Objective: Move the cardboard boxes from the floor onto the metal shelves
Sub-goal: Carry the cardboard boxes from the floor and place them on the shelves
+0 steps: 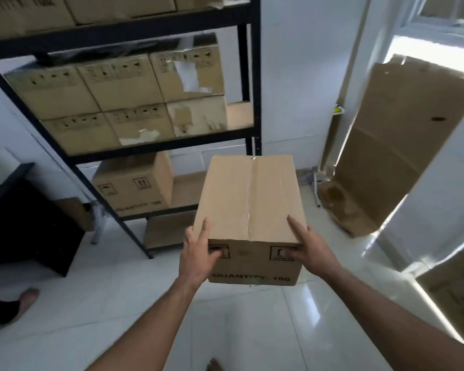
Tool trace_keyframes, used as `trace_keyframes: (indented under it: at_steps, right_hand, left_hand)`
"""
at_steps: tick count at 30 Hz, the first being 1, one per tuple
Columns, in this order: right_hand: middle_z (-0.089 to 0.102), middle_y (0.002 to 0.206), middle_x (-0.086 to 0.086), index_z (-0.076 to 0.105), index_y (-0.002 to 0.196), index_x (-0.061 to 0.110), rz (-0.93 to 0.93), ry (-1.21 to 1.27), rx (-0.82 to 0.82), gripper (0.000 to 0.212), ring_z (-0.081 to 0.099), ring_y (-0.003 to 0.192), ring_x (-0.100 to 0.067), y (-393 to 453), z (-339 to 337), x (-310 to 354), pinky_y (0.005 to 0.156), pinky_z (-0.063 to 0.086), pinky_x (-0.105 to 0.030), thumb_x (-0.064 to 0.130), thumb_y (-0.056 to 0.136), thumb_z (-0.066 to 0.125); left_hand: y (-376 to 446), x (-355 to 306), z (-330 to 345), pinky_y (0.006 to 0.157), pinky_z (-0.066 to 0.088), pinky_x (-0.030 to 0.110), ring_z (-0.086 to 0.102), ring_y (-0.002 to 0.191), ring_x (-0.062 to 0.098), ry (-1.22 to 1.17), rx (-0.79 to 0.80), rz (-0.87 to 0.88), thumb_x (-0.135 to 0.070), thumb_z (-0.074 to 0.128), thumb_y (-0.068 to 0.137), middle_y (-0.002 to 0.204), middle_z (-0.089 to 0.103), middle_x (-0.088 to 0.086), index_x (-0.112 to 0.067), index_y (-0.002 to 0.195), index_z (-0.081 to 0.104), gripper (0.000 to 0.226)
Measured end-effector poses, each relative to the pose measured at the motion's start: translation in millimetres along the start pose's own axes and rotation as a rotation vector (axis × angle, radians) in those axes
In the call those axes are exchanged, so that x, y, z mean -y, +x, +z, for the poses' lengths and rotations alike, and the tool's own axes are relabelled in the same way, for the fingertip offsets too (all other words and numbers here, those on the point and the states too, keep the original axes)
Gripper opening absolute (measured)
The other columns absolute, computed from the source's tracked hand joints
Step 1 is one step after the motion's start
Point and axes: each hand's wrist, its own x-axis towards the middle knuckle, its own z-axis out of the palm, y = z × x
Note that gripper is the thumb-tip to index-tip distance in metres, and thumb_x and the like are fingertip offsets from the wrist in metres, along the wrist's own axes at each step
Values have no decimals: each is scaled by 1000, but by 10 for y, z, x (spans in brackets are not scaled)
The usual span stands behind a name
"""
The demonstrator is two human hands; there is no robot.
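While blur smears the symbols on the boxes stacked on the metal shelves (156, 148) at your left, "QUANTITY: 100" reads on the cardboard box (249, 210) you carry above the floor (134, 303). Your left hand (196, 253) and right hand (311, 253) clamp its near corners, thumbs covering the printed symbols.

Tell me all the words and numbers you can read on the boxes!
"QUANTITY: 100" on the near face of the carried box, held between the left hand and right hand.
"QUANTITY: 100", blurred, on the lower shelf box.
Square handling symbols on both boxes: wording too small to read.
Marks on the middle shelf boxes: too blurred to read.
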Motion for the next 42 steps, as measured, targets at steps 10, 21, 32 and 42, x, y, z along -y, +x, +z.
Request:
trace_keyframes:
  at_steps: [10, 21, 32, 42]
  right_hand:
    - [42, 147, -3, 20, 162, 37, 41, 13, 87, 103, 49, 131, -26, 1287, 892, 780, 109, 49, -45, 31, 83, 85]
    - [38, 154, -7, 22, 161, 34, 43, -31, 172, 104, 48, 131, -29, 2208, 1218, 958, 110, 46, -43, 29, 80, 87]
    - [39, 152, -7, 19, 162, 38, 12, -37, 297, 106, 46, 135, -29, 3239, 1328, 878, 115, 42, -44, 28, 81, 87]
    - [33, 154, -5, 18, 160, 42, 46, -9, 340, 102, 45, 136, -30, 3713, 1509, 892, 114, 44, -50, 22, 85, 83]
  left_hand:
    - [1012, 1167, -358, 95, 50, 38, 46, 118, 27, 6, 24, -67, -52, 76, 86, 139, 27, 7, -30, 164, 6, 107]
    - [1694, 1570, -315, 94, 52, 35, 52, 117, 25, 30, 57, -141, -51, 71, 90, 144, 29, 14, -27, 164, 10, 99]
    - [2379, 1647, -116, 101, 53, 37, 54, 122, 25, 1, 68, -268, -49, 68, 92, 149, 27, 16, -26, 165, 7, 98]
    - [2765, 1813, -26, 94, 55, 33, 54, 115, 22, 44, 77, -281, -51, 68, 92, 143, 33, 13, -27, 165, 10, 96]
